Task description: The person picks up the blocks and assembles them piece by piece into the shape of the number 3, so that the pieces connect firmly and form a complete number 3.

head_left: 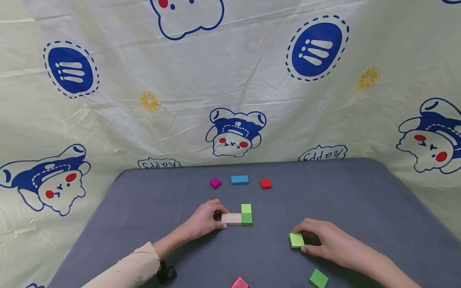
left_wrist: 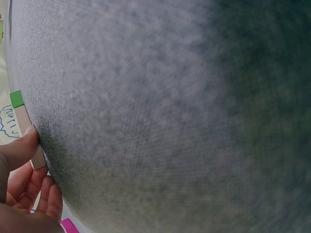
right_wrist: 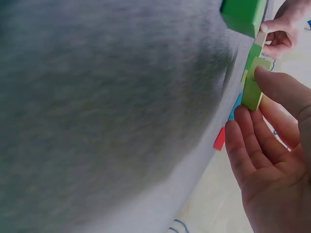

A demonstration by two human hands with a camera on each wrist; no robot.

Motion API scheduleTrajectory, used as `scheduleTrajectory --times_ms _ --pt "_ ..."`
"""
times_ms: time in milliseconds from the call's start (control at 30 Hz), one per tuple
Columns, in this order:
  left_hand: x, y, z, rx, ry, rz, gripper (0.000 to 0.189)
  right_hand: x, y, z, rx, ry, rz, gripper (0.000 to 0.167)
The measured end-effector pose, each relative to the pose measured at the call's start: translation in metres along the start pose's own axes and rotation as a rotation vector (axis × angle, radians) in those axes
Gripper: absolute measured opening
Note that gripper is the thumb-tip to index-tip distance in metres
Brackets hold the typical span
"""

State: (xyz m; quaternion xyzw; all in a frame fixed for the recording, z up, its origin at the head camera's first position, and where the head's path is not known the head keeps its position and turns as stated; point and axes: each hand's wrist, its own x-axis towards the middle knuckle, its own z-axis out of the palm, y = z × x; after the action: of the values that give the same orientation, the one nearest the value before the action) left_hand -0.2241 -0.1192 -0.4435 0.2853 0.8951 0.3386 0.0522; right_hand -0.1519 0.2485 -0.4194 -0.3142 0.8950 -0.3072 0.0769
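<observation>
My left hand (head_left: 207,218) pinches the left end of a pale wooden block (head_left: 232,219) between thumb and fingers. Against that block's right end lies a green block (head_left: 247,219), with a lime-green block (head_left: 246,208) behind it. In the left wrist view the thumb lies along the pale block (left_wrist: 22,119). To the right, my right hand (head_left: 325,240) holds another lime-green block (head_left: 296,241) by its right side. The right wrist view shows the thumb on one face of this block (right_wrist: 252,90) and fingers behind it.
Along the far side of the grey table (head_left: 173,188) lie a magenta block (head_left: 215,183), a blue block (head_left: 239,180) and a red block (head_left: 265,184). Nearer the front are a pinkish-red block (head_left: 239,283) and a green block (head_left: 318,278). A patterned cloth (head_left: 252,88) hangs behind.
</observation>
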Motion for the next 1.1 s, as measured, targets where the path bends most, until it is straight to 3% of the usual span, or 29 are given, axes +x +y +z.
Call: scheduleTrajectory --times_ms 500,1100 --pt "0.001 -0.003 0.002 -0.001 -0.006 -0.008 0.024 0.039 -0.029 0.003 -0.045 -0.090 0.008 0.032" --pt "0.001 -0.003 0.001 0.002 -0.005 -0.003 0.024 0.074 -0.040 0.020 -0.072 -0.128 0.025 0.031"
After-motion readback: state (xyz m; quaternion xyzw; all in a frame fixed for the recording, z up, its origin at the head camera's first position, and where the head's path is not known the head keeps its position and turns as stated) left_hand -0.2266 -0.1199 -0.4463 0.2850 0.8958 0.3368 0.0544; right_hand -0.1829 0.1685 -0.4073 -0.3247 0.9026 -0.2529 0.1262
